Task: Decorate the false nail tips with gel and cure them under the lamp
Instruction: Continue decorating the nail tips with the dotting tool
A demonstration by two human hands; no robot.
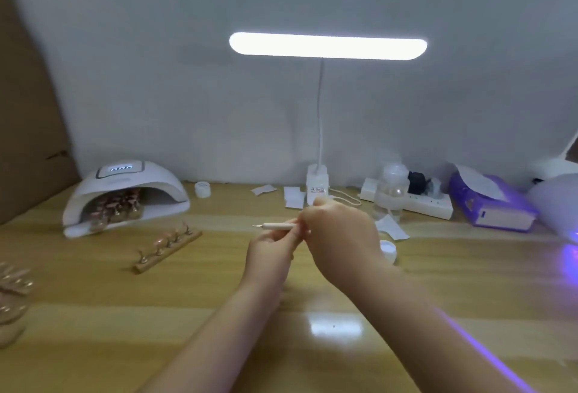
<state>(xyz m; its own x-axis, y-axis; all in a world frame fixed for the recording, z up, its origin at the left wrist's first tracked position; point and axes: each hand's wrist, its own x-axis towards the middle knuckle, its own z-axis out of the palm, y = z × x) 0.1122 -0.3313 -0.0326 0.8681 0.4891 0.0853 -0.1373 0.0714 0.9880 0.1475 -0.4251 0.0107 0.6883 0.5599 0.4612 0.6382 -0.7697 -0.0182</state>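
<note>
A: Above the table's middle, the right hand (pixel 339 230) pinches a thin brush (pixel 278 226); the left hand (pixel 270 250) also touches it, I think.

B: It is light and stiff; hold the handle. The nail tips (pixel 167 244) stand left, more under the lamp (pixel 125 195).

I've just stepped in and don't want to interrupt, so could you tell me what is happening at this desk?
A person is doing gel nail art. Both hands, left hand and right hand, hold a thin nail pen above the wooden table, its tip pointing left. One wooden strip of nail tips lies on the table, while more tips sit inside the white curing lamp, whose display is lit.
</note>
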